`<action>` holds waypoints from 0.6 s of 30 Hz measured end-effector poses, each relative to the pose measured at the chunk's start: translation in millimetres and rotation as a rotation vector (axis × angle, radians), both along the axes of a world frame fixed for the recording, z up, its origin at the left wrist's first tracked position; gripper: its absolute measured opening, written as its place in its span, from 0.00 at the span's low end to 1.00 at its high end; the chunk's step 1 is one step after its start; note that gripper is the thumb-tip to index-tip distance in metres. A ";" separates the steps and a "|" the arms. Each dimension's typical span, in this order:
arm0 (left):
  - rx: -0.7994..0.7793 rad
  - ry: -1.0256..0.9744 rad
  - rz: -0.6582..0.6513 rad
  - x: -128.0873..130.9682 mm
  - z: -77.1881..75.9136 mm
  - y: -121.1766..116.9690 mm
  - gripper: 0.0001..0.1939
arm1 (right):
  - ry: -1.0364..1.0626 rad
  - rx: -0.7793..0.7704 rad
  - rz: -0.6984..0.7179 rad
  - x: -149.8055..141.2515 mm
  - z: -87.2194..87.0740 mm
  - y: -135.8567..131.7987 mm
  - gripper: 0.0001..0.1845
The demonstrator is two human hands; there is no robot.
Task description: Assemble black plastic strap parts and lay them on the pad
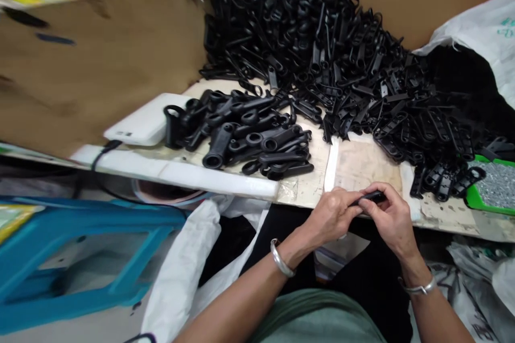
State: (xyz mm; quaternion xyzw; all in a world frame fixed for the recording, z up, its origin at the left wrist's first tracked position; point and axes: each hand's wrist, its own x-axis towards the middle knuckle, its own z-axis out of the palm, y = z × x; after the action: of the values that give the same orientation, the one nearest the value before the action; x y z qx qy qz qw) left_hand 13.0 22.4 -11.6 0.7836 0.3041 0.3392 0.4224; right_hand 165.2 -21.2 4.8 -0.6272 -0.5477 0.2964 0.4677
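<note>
Fingers of the left hand [333, 214] and right hand [388, 214] pinch a small black part [372, 198] between them — just above the table's [446, 214] front edge. A black heap [298, 37] rises beyond; a smaller pile [249, 128] lies left, touching a white box [147, 118] — a green tray [493, 185] sits far right.

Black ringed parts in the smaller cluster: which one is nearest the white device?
The leftmost ringed part, right beside the white device's right end. Its wide ring is uppermost; the cluster's other parts all lie farther right.
</note>
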 end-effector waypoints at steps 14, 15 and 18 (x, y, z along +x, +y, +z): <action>0.709 0.294 0.887 -114.1 25.4 39.4 0.18 | -0.562 0.065 0.116 6.2 14.6 108.4 0.16; 0.699 0.341 0.931 -119.5 21.5 47.1 0.17 | -0.685 0.120 0.131 0.3 17.6 119.7 0.18; 0.663 0.449 1.001 -124.6 12.3 60.6 0.15 | -0.968 0.157 0.198 -20.5 28.5 150.4 0.24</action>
State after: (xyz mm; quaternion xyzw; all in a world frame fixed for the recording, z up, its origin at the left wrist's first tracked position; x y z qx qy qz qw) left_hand -111.6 83.1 0.7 0.6877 0.5933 0.3989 -0.1262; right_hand 144.7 129.2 33.3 -0.6008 -0.7795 -0.0279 0.1750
